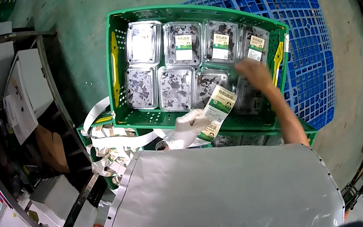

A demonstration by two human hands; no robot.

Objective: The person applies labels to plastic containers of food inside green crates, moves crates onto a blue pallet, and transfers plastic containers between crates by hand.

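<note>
My left hand [186, 126], in a white glove, pinches a strip of printed green-and-white labels [218, 106] over the front edge of a green plastic crate [143, 118]. Inside the crate, clear plastic boxes [175, 89] with dark, flaky contents lie in two rows. Labels sit on boxes in the far row, such as the third box [220, 46]; glare whitens the far-left lid [143, 41]. My bare right hand [255, 74] is over the far-right box [255, 42], just below its label. Motion smears its fingers, and whether they hold anything is unclear.
A blue plastic pallet [313, 58] lies on the floor behind the crate. Loops of label backing [122, 141] and more labels gather at the crate's near left. A large pale grey sheet [234, 198] covers the foreground. Left stands a dark-framed rack [61, 108] with white boxes.
</note>
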